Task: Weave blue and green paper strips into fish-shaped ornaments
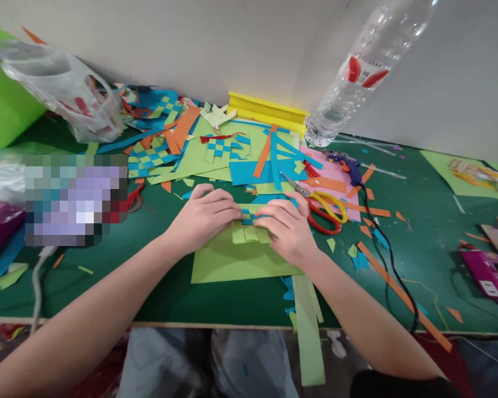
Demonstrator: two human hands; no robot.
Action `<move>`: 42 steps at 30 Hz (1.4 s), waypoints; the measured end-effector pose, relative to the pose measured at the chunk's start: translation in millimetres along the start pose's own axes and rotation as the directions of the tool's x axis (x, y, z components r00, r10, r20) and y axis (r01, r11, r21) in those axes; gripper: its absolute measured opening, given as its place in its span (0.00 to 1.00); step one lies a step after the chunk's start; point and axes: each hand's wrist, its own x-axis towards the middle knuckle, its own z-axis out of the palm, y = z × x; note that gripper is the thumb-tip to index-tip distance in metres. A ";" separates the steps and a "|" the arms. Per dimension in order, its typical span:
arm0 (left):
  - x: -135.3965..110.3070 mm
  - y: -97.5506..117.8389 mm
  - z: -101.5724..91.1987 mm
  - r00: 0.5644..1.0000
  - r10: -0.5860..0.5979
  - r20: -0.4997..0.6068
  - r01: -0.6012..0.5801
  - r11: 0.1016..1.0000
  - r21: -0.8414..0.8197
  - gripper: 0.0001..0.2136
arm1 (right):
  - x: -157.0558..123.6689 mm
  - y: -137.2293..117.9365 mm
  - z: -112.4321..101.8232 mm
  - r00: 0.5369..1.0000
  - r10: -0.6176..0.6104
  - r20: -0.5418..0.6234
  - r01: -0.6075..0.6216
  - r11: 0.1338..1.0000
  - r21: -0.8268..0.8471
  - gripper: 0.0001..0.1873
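Observation:
My left hand (209, 214) and my right hand (287, 226) meet over a small woven piece of green and blue paper strips (251, 232). Its loose green ends point toward me. The left fingertips grip its left side, while the right fingers close on its right side; my thumbs are mostly hidden. Beneath it lies a green paper sheet (232, 268) on the table. Scissors with red and yellow handles (326, 214) rest just beyond my right hand, their blades near some blue paper (240, 172).
Behind are finished-looking checkered weavings (149, 160), orange strips and a yellow folded piece (269, 110). A tilted water bottle (357, 83) stands right of it. A plastic bag (74, 105) and a blurred-out device (78, 204) are left. A glue gun (351, 168) trails a black cord (388, 243).

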 end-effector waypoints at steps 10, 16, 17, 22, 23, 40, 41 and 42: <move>-4.9 -9.5 3.5 0.987 0.010 0.163 -0.012 1.000 0.010 0.10 | 2.0 7.4 -6.8 0.971 -0.096 0.221 0.105 0.994 -0.028 0.15; -2.9 -4.7 9.9 0.991 0.046 0.124 -0.043 0.999 -0.028 0.10 | 0.9 9.7 -10.8 0.963 -0.125 0.240 0.127 0.992 0.008 0.16; -3.0 -4.4 10.4 0.990 0.046 0.136 -0.041 0.999 -0.034 0.10 | 1.1 8.8 -11.1 0.965 -0.127 0.228 0.127 0.992 0.015 0.15; -4.3 -4.8 12.6 0.985 0.039 0.167 -0.031 0.998 -0.048 0.08 | 2.1 -0.1 -9.5 0.956 -0.200 0.217 0.191 0.980 0.059 0.21; -4.4 -4.8 13.1 0.986 0.038 0.164 -0.031 0.999 -0.045 0.08 | 2.2 -1.3 -8.6 0.947 -0.227 0.229 0.218 0.974 0.063 0.24; -2.2 -1.4 13.3 0.988 0.022 0.152 -0.011 0.997 -0.074 0.09 | 5.3 -9.7 7.1 0.994 -0.018 0.110 -0.002 0.984 0.178 0.10; -1.9 -0.7 12.7 0.987 0.025 0.157 -0.013 0.997 -0.079 0.09 | 5.5 -9.6 7.1 0.994 0.004 0.106 -0.025 0.981 0.194 0.10; -1.5 0.2 11.8 0.986 0.028 0.164 -0.013 0.996 -0.088 0.09 | 5.5 -9.3 7.0 0.994 0.025 0.102 -0.045 0.978 0.206 0.10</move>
